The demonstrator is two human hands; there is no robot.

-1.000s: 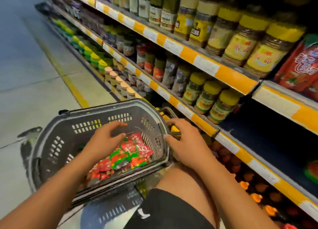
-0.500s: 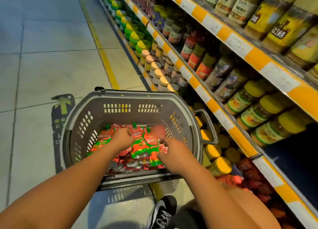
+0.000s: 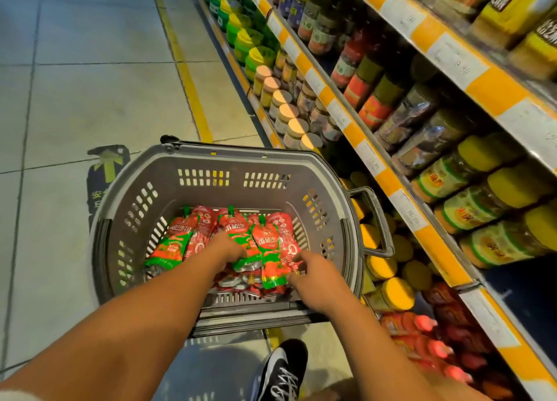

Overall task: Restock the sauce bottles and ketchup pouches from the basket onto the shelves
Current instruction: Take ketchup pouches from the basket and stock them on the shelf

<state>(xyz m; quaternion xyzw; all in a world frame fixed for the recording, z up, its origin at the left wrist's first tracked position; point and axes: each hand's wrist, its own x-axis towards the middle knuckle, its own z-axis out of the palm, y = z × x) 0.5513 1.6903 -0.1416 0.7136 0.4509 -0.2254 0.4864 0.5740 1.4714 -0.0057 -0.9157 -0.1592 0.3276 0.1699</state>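
Both your hands are down inside the basket (image 3: pixel 193 189), among the pouches (image 3: pixel 238 234). Your left hand (image 3: pixel 224 248) lies on the middle of the heap, fingers curled down into the packets; its grip seems to close on one pouch, but the fingertips are buried, so you cannot tell for sure. Your right hand (image 3: pixel 313 269) is just right of it, near the basket's right wall, and its thumb and forefinger pinch the lower edge of a red and green pouch (image 3: pixel 271 262) that lies between your two hands.

The rest of the pouches lie spread to the left of and beyond your left hand, spouts pointing away from you, filling the basket floor. The basket stands on the tiled floor (image 3: pixel 75 99), its side handle (image 3: pixel 376 219) sticking out to the right of your right hand, towards the shelves (image 3: pixel 401 189). Those shelves run along your right side, stocked with jars (image 3: pixel 470 183) with yellow lids above your right hand, and red packets (image 3: pixel 422 337) on the bottom shelf beside your right forearm. Your shoe (image 3: pixel 283 367) shows below the basket, between your arms.
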